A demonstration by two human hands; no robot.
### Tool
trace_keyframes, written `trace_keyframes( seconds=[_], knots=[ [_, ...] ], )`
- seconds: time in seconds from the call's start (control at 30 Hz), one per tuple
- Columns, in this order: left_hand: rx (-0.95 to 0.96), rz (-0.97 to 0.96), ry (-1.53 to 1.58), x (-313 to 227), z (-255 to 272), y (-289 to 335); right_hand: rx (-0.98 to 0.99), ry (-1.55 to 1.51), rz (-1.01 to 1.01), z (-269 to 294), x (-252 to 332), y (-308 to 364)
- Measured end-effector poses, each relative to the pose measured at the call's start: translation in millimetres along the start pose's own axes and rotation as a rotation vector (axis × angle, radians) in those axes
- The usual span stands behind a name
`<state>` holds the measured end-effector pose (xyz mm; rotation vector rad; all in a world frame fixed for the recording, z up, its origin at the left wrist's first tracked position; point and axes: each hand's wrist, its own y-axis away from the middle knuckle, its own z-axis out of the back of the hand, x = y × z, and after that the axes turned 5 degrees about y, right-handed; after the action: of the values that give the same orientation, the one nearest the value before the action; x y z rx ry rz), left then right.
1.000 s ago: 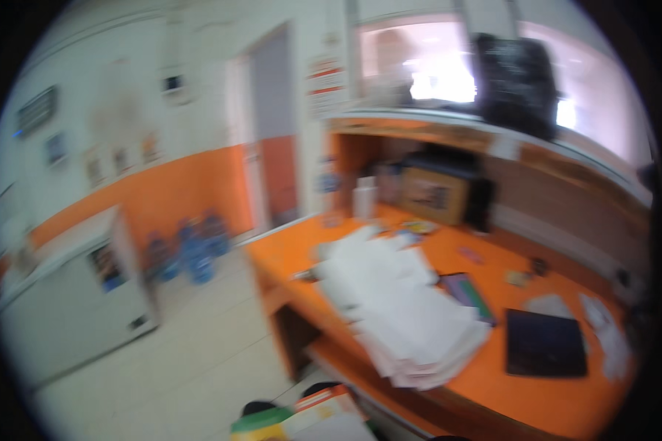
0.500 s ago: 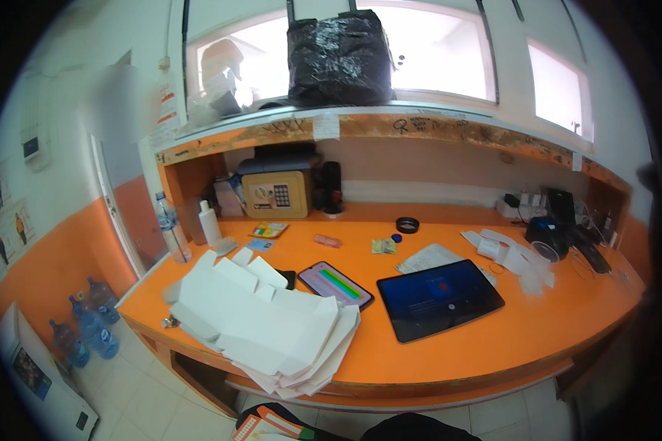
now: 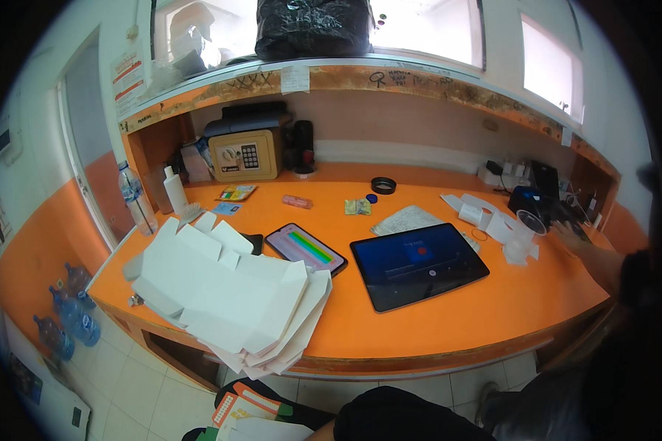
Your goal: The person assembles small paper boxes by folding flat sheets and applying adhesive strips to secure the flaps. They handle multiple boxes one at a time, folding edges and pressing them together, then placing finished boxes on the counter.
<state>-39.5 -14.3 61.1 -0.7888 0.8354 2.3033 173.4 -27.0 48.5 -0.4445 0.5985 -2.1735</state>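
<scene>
On my lap, at the lower edge, lies an orange, white and green printed card or booklet [image 3: 250,404] with a white sheet [image 3: 268,431] in front. Beside that sheet a sliver of skin shows, seemingly of my right hand [image 3: 322,432]; its fingers are hidden. My left hand is out of the picture. Before me on the orange desk [image 3: 449,331] a stack of white folded cardboard [image 3: 221,287] overhangs the front edge. A phone [image 3: 305,248] with a lit screen lies behind it, and a dark-screened tablet [image 3: 419,264] lies to the right.
Another person's spread hand [image 3: 572,241] reaches over the desk's right end, near a black device [image 3: 526,202] and a clear plastic cup [image 3: 522,235]. A safe [image 3: 246,156], a water bottle [image 3: 136,198] and a white bottle [image 3: 175,191] stand at the back left. Large bottles [image 3: 73,312] stand on the floor.
The view has tilted down and shifted right. Another person's arm and leg have come in from the right. The white sheet and the bit of skin now show at my lap.
</scene>
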Motion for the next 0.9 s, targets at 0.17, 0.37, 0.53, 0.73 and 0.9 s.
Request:
trace_keyframes(
  seconds=[0.17, 0.37, 0.53, 0.73, 0.9],
  knots=[
    [0.063, 0.003, 0.038, 4, 25, 10, -0.244, 0.077, 0.081, 20, -16, -6],
    [0.226, 0.085, 0.296, 20, 78, 12, -0.154, 0.131, 0.066, 32, -26, -19],
    [0.276, 0.119, 0.492, 77, 62, -7, -0.262, -0.017, 0.075, 11, 9, -12],
    [0.233, 0.108, 0.525, 142, 19, -45, -0.408, 0.063, 0.086, -32, 14, 7],
    [0.210, 0.271, 0.853, 105, 18, -27, -0.306, -0.042, 0.042, -44, 13, 35]
  ],
)
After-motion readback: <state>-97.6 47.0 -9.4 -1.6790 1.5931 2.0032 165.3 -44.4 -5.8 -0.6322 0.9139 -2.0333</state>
